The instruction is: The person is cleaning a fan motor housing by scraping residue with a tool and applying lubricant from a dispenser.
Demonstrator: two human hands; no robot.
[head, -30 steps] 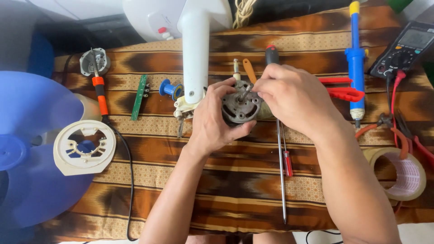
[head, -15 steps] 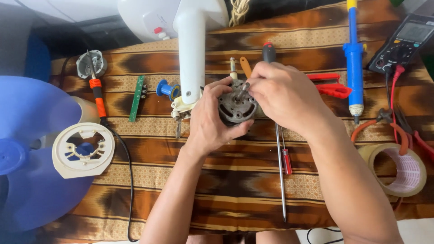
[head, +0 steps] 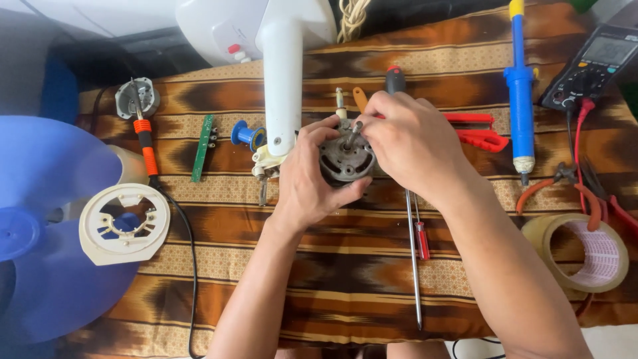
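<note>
A round grey fan motor with a metal shaft sits at the middle of the cloth, next to the white fan stand. My left hand wraps around the motor's left and lower side. My right hand covers its right side, with the fingertips pinched on the shaft at the top of the motor. A long screwdriver lies under my right forearm, pointing toward me. A small red-handled screwdriver lies beside it.
A brown patterned cloth covers the table. At the left lie a blue fan blade, a cream motor cover and an orange-handled soldering iron. At the right are a blue desoldering pump, multimeter, pliers and tape roll.
Both hands stay on the motor. My right fingers have shifted slightly on the shaft, and the view has moved a little.
</note>
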